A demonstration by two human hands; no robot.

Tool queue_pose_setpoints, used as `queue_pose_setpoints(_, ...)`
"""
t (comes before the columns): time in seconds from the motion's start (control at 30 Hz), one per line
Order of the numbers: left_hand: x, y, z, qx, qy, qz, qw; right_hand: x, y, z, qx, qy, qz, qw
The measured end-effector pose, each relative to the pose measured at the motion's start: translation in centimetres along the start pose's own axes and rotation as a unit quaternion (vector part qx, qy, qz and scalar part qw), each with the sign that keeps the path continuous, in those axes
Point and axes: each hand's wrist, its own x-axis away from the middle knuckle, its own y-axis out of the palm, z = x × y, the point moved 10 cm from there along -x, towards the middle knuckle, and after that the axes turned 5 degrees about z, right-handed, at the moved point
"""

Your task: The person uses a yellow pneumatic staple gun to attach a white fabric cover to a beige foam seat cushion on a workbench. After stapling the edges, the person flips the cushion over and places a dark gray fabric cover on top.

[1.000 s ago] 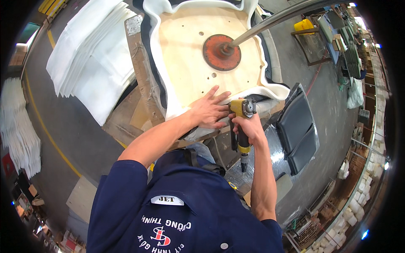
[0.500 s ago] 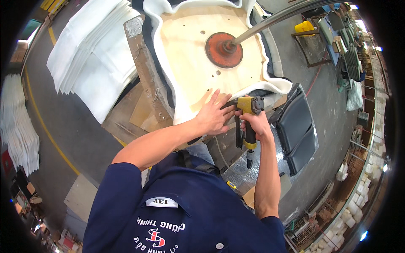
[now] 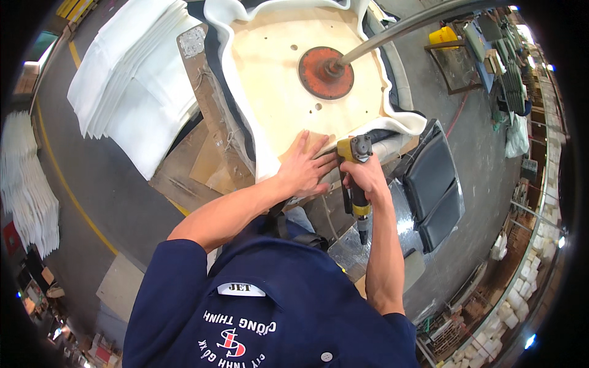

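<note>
- Vs half a second ago: tool in my right hand [image 3: 368, 178] sits a bit further left, its head turned; left hand [image 3: 302, 170] is in nearly the same spot.
- Left fingers: spread wide, palm down at the near edge of the pale wooden panel [image 3: 276, 80], over the white padding [image 3: 265, 161].
- Right fingers: wrapped around the grip of the yellow-and-black pistol-grip tool [image 3: 346, 151]; its head is just beside my left fingertips.
- Panel: in front of me, padding turned up around its rim, orange-red disc [image 3: 311, 72] on it, metal pole [image 3: 417, 37] joined to the disc.
- Right of the tool: black cushions [image 3: 432, 175]. Left of the panel: stacked white sheets [image 3: 141, 86].
- Writing: black letters on a white tag [image 3: 245, 292] on my navy shirt [image 3: 294, 306]; white lettering around a red-and-white emblem [image 3: 230, 343]. Can't make out a label on the tool.
</note>
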Motion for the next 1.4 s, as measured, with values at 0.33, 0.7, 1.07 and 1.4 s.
queue_pose_setpoints(0.33, 0.9, -1.0, -0.1, 0.001, 0.009, 0.013, 1.0, 1.8, 0.7, 0.0, -0.056, -0.018, -0.046, 0.997)
queue_pose_setpoints(0.7, 1.1, -1.9, 0.5, 0.006, 0.021, 0.034, 0.999, 1.2, 0.1, 0.9, -0.093, -0.026, -0.011, 0.995)
queue_pose_setpoints(1.07, 4.4, -3.8, 3.6, 0.062, 0.053, 0.105, 0.991, 10.2, -3.3, 14.9, -0.196, -0.194, 0.112, 0.955)
queue_pose_setpoints(1.4, -1.9, -2.0, 9.5, 0.079, -0.012, 0.175, 0.981, 12.5, -7.2, 23.2, -0.304, -0.166, 0.128, 0.929)
